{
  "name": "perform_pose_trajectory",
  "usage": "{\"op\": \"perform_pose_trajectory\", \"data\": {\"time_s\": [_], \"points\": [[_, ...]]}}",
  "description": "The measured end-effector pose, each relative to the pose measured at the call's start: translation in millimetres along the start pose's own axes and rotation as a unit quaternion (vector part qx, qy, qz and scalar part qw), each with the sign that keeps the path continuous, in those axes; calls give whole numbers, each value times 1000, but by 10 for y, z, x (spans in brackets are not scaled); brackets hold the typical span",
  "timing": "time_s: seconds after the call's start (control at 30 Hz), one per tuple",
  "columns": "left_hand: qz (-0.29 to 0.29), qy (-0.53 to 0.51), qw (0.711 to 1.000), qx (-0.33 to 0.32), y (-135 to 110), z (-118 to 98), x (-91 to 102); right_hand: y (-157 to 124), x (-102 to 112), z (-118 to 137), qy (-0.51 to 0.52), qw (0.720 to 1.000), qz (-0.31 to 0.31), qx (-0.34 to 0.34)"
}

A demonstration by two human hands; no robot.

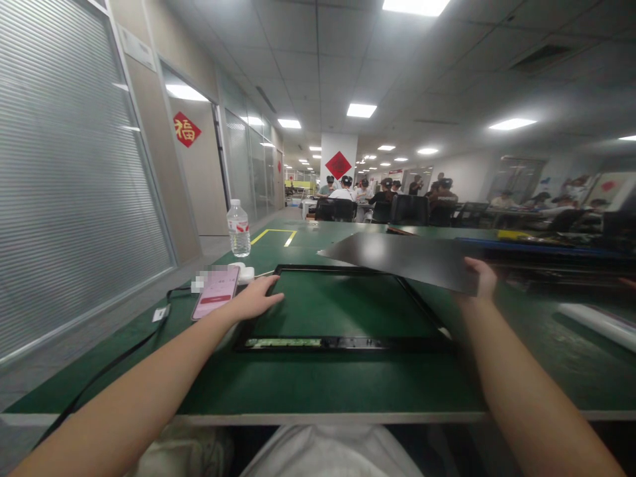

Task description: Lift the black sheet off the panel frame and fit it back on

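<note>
On the green table lies a black rectangular frame (342, 344), its middle open so the tabletop shows through. A strip of green circuit board (283, 343) runs along its near edge. My left hand (257, 298) rests at the frame's left side, thumb apart from the outstretched fingers. Raised above the frame's far right part is a thin, dark, glossy panel (397, 255), tilted and slightly blurred. My right hand (481, 278) grips this panel by its right end, with some fingers hidden beneath it.
Left of the frame are a phone (217, 291), a white case (245, 273) and a water bottle (239, 228). A black cable (124, 358) crosses the table's left side. At right lie a white bar-shaped object (599, 324) and blurred stacked panels (546, 255). Several people sit farther back.
</note>
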State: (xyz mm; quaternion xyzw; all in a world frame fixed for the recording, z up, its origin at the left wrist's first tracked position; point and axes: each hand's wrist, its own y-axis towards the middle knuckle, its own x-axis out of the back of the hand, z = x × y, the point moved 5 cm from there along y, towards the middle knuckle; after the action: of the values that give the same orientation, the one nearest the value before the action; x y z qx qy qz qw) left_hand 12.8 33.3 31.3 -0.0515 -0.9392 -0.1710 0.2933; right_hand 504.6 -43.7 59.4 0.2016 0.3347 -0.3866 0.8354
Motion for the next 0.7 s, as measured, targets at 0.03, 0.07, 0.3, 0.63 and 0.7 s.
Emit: {"op": "perform_pose_trajectory", "data": {"time_s": [0.03,0.07,0.3,0.63,0.7], "points": [[20,35,999,-6,-1,29,-23,8,20,3,14,1000,-23,1],[42,70,997,-10,-5,56,-47,15,51,13,26,998,-56,8],[95,156,982,-45,-73,69,-108,107,202,72,7,984,-149,101],[112,165,977,-71,-81,58,-141,252,335,-64,-41,984,-156,71],[114,168,976,-74,-81,59,-142,295,363,-99,-45,984,-163,50]]}}
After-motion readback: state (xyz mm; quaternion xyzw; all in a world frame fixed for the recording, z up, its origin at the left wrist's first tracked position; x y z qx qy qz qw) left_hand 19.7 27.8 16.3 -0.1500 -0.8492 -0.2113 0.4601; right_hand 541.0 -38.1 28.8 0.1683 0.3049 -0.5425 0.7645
